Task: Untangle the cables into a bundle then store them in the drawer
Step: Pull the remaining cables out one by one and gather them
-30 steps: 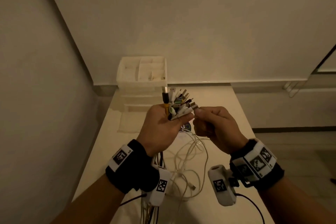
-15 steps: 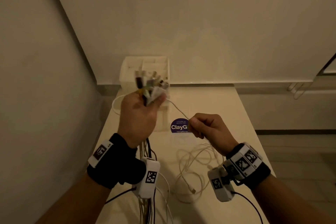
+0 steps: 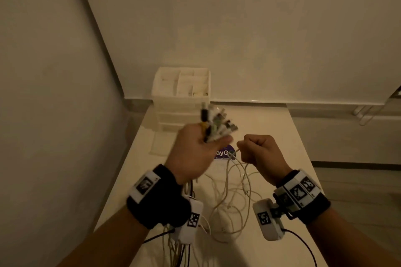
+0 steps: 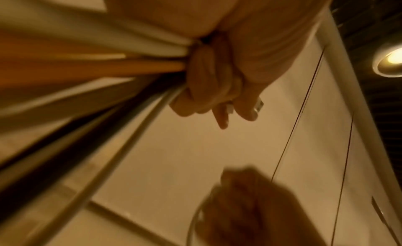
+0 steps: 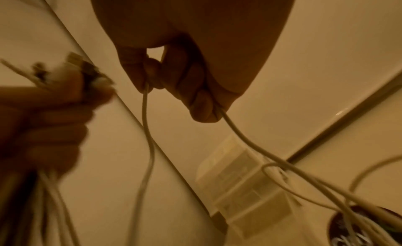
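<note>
Gripping a fistful of cables [image 3: 213,128] just below their plugs, the left hand [image 3: 195,151] is held above the worktop [image 3: 282,136], fingers curled tight round the gathered strands. The connector ends fan out above the fist, white, black and one yellowish, too blurred to sort by type. In the left wrist view the cords [image 4: 108,64] run out of the closed fingers [image 4: 206,81] toward the camera as broad streaks of white, orange and black. Below the wrist they hang past the black wristband [image 3: 156,197] and off the near edge of the worktop.

Just to the right, close but apart, the right hand [image 3: 260,151] is closed on a single white cable [image 5: 147,138]. The right wrist view shows that cable pinched between thumb and forefinger [image 5: 135,72], passing through the fist and leaving again at the little-finger side. From there it drops into a loose heap of white loops [image 3: 234,197] lying on the worktop between the two forearms.

Under the hands a round purple sticker [image 3: 224,154] is partly hidden. At the far left corner of the worktop, against the wall, stands a white drawer unit [image 3: 181,97] with an open divided tray on top; whether its drawers are open I cannot tell.
</note>
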`<state>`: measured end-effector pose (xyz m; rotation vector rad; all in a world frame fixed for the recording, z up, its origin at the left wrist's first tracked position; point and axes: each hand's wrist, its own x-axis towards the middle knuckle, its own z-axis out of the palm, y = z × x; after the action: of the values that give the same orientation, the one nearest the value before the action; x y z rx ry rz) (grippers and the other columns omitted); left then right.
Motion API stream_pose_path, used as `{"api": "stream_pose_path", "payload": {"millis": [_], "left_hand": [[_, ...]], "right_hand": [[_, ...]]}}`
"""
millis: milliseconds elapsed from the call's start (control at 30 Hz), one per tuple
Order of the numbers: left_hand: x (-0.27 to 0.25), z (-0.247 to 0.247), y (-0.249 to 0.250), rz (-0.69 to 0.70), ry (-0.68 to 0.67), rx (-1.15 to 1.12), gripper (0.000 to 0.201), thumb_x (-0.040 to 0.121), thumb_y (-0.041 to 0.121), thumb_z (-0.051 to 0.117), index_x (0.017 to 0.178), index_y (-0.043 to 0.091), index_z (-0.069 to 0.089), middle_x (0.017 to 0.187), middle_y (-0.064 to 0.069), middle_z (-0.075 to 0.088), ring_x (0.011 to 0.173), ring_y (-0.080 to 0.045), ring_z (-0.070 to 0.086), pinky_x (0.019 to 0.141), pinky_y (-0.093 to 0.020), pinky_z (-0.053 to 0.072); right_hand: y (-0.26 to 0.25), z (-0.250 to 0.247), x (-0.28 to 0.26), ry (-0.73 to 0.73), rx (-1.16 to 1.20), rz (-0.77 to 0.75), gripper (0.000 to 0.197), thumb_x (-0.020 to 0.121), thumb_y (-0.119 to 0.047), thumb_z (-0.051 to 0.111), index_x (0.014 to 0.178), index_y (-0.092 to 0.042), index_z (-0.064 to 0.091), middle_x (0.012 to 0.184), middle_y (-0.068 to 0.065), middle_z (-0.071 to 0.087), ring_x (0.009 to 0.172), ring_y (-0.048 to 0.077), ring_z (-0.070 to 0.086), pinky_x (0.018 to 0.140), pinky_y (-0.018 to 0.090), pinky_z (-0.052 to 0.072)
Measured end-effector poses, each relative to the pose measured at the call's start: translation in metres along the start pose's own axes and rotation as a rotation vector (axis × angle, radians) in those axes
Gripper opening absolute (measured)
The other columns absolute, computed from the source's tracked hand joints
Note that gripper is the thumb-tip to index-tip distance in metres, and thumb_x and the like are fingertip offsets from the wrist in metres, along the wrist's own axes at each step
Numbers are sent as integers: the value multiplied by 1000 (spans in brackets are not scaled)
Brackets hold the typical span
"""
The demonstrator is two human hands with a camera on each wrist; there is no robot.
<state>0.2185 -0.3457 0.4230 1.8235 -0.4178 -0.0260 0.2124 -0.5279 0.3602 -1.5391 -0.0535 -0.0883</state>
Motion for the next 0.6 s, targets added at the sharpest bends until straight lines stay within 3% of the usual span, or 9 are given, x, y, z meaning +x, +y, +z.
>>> {"api": "stream_pose_path", "payload": {"millis": [67,133,233,300,367,433,500,600], "left_hand": [[0,16,-9,-16,-66,52,9,82,22,75,87,30,73,79,13,73,75,1,67,71,-20,51],[2,23,-13,0,-24,24,11,83,22,73,85,33,71,77,17,72,75,3,66,71,-15,50],[3,26,-11,23,-18,-22,9,85,21,71,93,24,73,84,8,74,82,-2,68,75,-16,51],[5,26,-10,24,-61,5,10,86,21,70,96,20,73,84,4,74,82,-5,69,76,-20,53],[5,26,-9,26,-107,46,10,87,21,69,96,19,74,83,3,74,81,-7,69,77,-25,55],[6,24,-7,50,-98,75,7,87,19,69,92,23,73,82,9,73,79,-1,68,75,-20,53],[9,17,-5,66,-1,48,15,86,13,69,87,28,70,81,20,69,76,10,64,71,-8,45],[13,-1,0,79,158,-11,12,87,9,67,87,21,69,71,25,60,62,17,57,63,0,38]], "right_hand": [[-14,1,1,-75,107,-30,40,75,-20,62,53,-2,35,51,2,24,48,13,19,50,31,18],[-20,0,0,-127,160,-37,42,75,-26,63,56,3,38,53,3,25,51,16,17,51,33,17],[-18,-3,-5,-142,186,-48,57,78,-32,66,68,17,41,55,4,25,52,19,15,52,35,18],[-14,-5,-9,-140,185,-66,60,80,-38,68,71,18,46,54,3,27,52,20,15,53,36,17],[-11,-6,-12,-137,179,-80,57,81,-41,68,72,14,52,55,3,30,51,16,20,53,35,18],[-7,-6,-13,-123,151,-92,49,84,-40,64,66,4,53,56,1,34,51,12,27,52,30,22],[1,-7,-14,-97,102,-87,38,87,-36,58,59,-12,51,56,-1,38,52,11,31,52,25,29],[19,-10,-16,-57,-1,-31,36,91,-31,54,57,-19,56,59,8,38,53,12,32,53,25,28]]}}
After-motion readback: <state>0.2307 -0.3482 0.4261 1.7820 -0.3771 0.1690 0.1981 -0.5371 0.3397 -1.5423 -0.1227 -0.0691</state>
